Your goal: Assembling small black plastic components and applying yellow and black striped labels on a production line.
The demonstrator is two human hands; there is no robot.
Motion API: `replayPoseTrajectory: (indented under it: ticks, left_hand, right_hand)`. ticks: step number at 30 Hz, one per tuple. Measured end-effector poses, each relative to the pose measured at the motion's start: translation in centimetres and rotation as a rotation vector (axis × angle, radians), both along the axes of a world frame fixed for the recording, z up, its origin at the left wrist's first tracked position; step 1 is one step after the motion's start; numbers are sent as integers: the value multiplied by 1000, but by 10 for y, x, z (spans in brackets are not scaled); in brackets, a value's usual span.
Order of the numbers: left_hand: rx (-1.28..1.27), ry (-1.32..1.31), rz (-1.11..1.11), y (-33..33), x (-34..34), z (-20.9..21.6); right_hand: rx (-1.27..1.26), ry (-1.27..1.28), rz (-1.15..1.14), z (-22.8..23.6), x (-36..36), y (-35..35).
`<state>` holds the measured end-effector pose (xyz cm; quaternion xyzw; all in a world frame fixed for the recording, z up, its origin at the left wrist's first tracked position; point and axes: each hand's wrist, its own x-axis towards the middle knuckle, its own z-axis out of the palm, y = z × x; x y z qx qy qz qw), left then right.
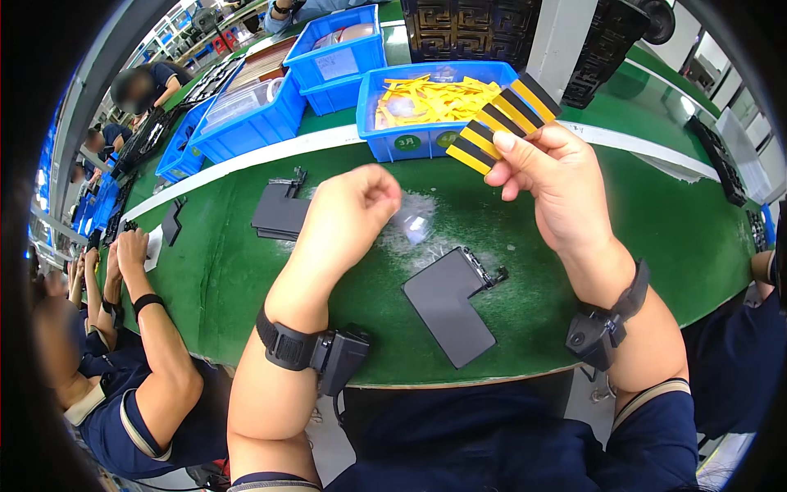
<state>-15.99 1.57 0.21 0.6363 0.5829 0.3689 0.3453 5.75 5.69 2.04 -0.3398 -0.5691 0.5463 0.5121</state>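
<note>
My right hand (pixel 566 184) is closed on a sheet of yellow and black striped strips (pixel 497 121), held up in front of a blue bin. Above the middle of the table, my left hand (pixel 354 205) has its fingers curled in a pinch; whatever they hold, if anything, is hidden. Below and between the hands, a flat black L-shaped part (pixel 449 307) lies on the green table (pixel 369 328), with a small connector along its upper edge. Left of my left hand rests a small stack of similar black L-shaped parts (pixel 277 211), partly covered by my forearm.
Yellow strips (pixel 434 97) fill the blue bin (pixel 434 141) at the back. More blue bins (pixel 254 131) stand to its left, beside a grey post (pixel 566 41). A co-worker's arm (pixel 168 353) reaches over the table at left; another person sits at the right edge.
</note>
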Motion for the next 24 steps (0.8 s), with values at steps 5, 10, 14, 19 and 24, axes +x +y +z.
replayPoseTrajectory:
  ticks: [5,10,14,19,24]
  left_hand:
    - [350,513,-3,-11,13,7]
    - [332,723,-398,-62,52,34]
    - [439,620,-314,-52,47,26]
    - [-180,-211,-185,-37,38,19]
    - [-31,-650,-123,-36,41,20]
  right_hand:
    - [96,-72,-84,3,-2,-5]
    - [128,-98,-61,3,-6,-12]
    - [588,-206,-180,-3,-5,-9]
    - [397,-135,-137,3,-11,-28]
    - [485,-292,-129,2,-6,-31]
